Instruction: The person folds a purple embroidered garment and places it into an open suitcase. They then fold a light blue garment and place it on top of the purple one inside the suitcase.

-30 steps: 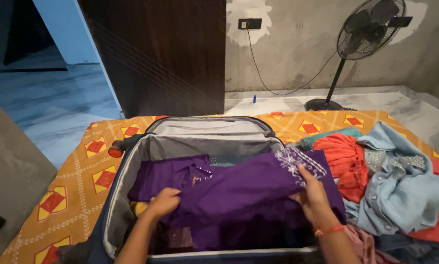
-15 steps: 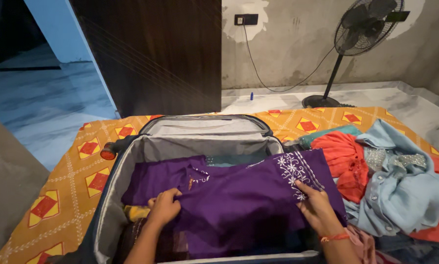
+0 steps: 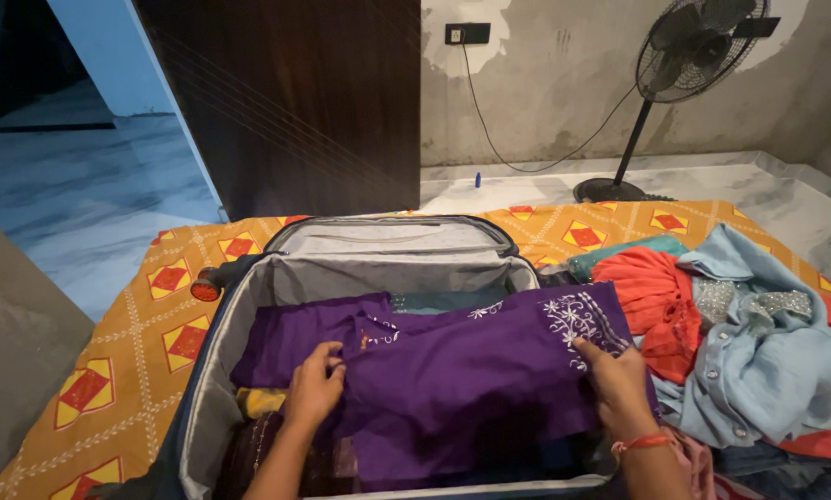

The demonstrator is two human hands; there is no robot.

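- We find the left hand point(image 3: 315, 389) pinching the purple garment point(image 3: 453, 370); the right hand point(image 3: 616, 381) presses its embroidered end flat.
- We advise smoothing folds evenly inside the suitcase point(image 3: 214, 370).

A black pedestal fan point(image 3: 692, 42) stands on the pale floor by the grey wall. A light blue denim shirt point(image 3: 768, 361) and orange-red cloth point(image 3: 652, 296) lie on the orange patterned bedsheet point(image 3: 147, 333).

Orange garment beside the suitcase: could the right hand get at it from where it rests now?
Probably yes. The right hand lies on the purple garment at the suitcase's right edge, and the orange garment lies just past it on top of the clothes pile, uncovered, with nothing standing between.
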